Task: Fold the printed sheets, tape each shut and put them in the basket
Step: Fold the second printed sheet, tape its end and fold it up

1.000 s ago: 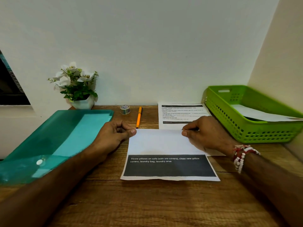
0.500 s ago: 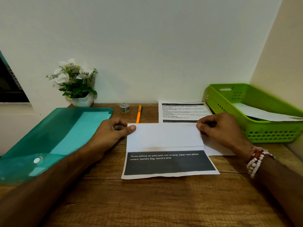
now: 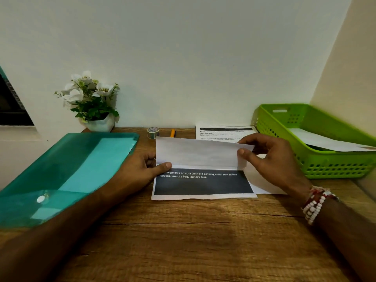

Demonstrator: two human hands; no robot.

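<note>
A printed sheet [image 3: 200, 159] with a dark band lies mid-desk, its folded upper part lifted off the desk. My left hand [image 3: 140, 171] grips its left edge, thumb pressed on the crease. My right hand [image 3: 270, 159] pinches the raised flap's right end between thumb and fingers. Behind it lies another printed sheet [image 3: 223, 132]. A small roll of tape [image 3: 153, 132] stands by the wall. The green basket [image 3: 333, 165] at the right holds a white folded sheet [image 3: 325, 142].
A teal plastic folder [image 3: 67, 171] covers the desk's left side. A white pot of flowers [image 3: 91, 104] stands at the back left. An orange pen [image 3: 172, 132] lies beside the tape, partly hidden by the flap. Walls close the back and right.
The folded flap has risen from lying flat to standing up off the desk. My right hand moved right along its edge and lifted it; my left thumb slid down onto the crease.
</note>
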